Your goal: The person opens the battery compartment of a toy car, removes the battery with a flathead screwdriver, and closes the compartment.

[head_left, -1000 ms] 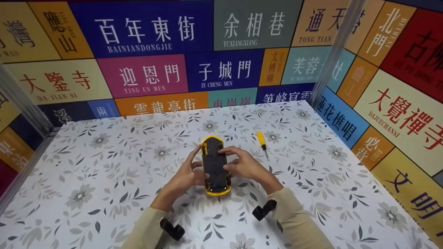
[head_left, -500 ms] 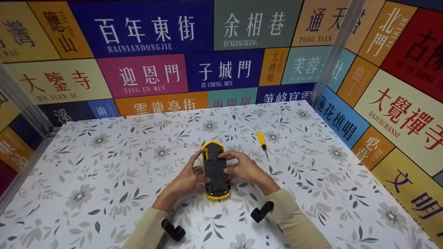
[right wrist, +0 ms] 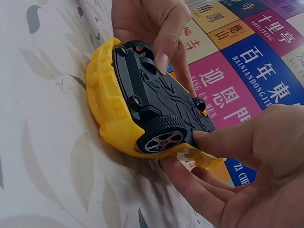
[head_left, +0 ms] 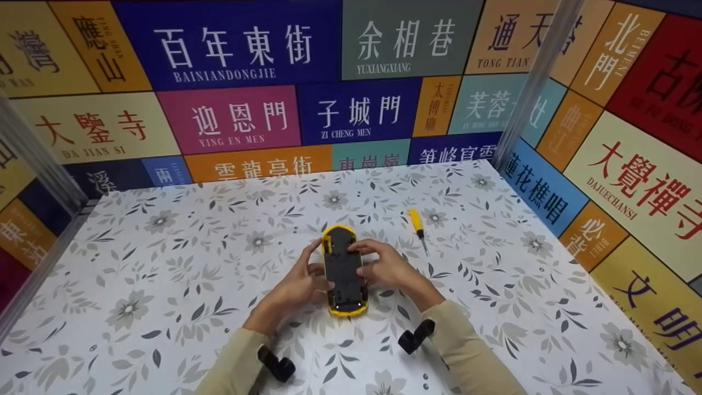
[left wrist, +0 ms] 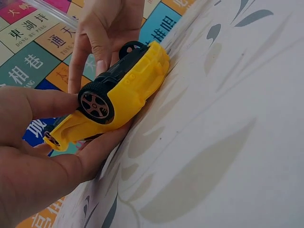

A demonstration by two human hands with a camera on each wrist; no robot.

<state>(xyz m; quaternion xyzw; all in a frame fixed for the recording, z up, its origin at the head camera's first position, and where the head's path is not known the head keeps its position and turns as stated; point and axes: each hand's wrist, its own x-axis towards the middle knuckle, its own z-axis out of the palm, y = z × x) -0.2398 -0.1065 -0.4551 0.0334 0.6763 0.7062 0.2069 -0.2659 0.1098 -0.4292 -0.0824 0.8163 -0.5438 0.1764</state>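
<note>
A yellow toy car (head_left: 344, 271) lies upside down on the floral table (head_left: 164, 263), black chassis and wheels facing up. My left hand (head_left: 313, 269) grips its left side; in the left wrist view the thumb sits by a wheel (left wrist: 95, 104) and the fingers curl under the yellow body (left wrist: 137, 76). My right hand (head_left: 368, 262) grips the right side, fingertips on the chassis. In the right wrist view the car (right wrist: 142, 104) lies between my right hand (right wrist: 237, 156) and the left hand (right wrist: 152, 23).
A small yellow-handled screwdriver (head_left: 417, 222) lies on the table just right of and beyond the car. Colourful sign-covered walls (head_left: 247, 109) close in the back and the right side (head_left: 630, 164). Black wrist mounts (head_left: 417, 336) sit on both sleeves.
Both hands and the car have shifted slightly toward me and lower in the view. The grip looks the same. The screwdriver has not moved.
</note>
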